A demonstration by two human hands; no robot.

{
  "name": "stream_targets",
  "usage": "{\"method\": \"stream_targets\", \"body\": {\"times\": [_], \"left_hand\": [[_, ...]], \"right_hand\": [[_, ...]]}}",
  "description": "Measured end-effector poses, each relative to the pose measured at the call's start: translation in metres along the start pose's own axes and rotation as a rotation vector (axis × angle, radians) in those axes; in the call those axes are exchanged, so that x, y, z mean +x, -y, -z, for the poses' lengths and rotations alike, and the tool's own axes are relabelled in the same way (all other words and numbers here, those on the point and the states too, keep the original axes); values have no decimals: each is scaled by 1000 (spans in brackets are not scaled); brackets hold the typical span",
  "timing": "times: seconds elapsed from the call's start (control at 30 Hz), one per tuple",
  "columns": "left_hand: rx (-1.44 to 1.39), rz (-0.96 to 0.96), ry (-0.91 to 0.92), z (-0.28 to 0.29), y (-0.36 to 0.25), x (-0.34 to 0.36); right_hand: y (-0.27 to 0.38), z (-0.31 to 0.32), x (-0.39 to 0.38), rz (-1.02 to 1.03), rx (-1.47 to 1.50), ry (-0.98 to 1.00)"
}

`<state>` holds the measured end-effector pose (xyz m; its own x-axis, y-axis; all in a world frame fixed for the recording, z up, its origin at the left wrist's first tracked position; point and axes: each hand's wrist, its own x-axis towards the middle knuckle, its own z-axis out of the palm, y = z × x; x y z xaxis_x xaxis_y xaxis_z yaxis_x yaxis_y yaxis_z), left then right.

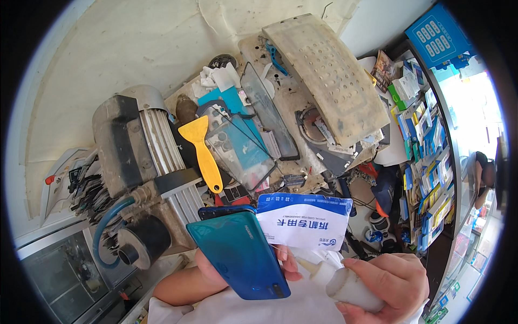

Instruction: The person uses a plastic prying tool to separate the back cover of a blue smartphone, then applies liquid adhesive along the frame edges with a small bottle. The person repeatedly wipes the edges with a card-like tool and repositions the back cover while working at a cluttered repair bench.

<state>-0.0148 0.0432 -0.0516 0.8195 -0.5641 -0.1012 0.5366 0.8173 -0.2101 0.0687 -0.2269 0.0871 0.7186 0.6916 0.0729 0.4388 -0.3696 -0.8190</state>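
My left hand [290, 264] is closed around a blue-green smartphone [240, 256], its glossy back facing up. A dark layer [226, 209] shows at the phone's far edge, slightly apart from the back. A thin white and blue card [305, 221] sticks out from the phone's right side; I cannot tell how far in it reaches. My right hand [396, 278] grips a white squeeze bottle [353, 286]. Its narrow nozzle points left toward the phone and the left fingers, just below the card.
A yellow plastic scraper [202, 154] lies beyond the phone, beside a motor-driven pump [140, 140] with a blue hose. Screen panels [270, 113] and scraps clutter the bench. A perforated plate [329, 75] stands at the back. Many small packets [426, 156] fill the right side.
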Motion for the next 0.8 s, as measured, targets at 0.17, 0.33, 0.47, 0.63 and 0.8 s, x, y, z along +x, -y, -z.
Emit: {"method": "stream_targets", "body": {"times": [0.17, 0.33, 0.47, 0.63, 0.8], "left_hand": [[147, -14, 22, 2, -4, 2], [67, -114, 1, -4, 8, 1], [5, -56, -22, -10, -2, 8], [104, -17, -44, -19, -9, 10], [257, -105, 0, -20, -2, 9]], "right_hand": [[0, 0, -3, -33, 11, 29], [0, -1, -7, -32, 6, 28], [-1, -2, -8, -53, 46, 12], [-11, 8, -9, 160, 114, -85], [-17, 3, -15, 154, 168, -116]]}}
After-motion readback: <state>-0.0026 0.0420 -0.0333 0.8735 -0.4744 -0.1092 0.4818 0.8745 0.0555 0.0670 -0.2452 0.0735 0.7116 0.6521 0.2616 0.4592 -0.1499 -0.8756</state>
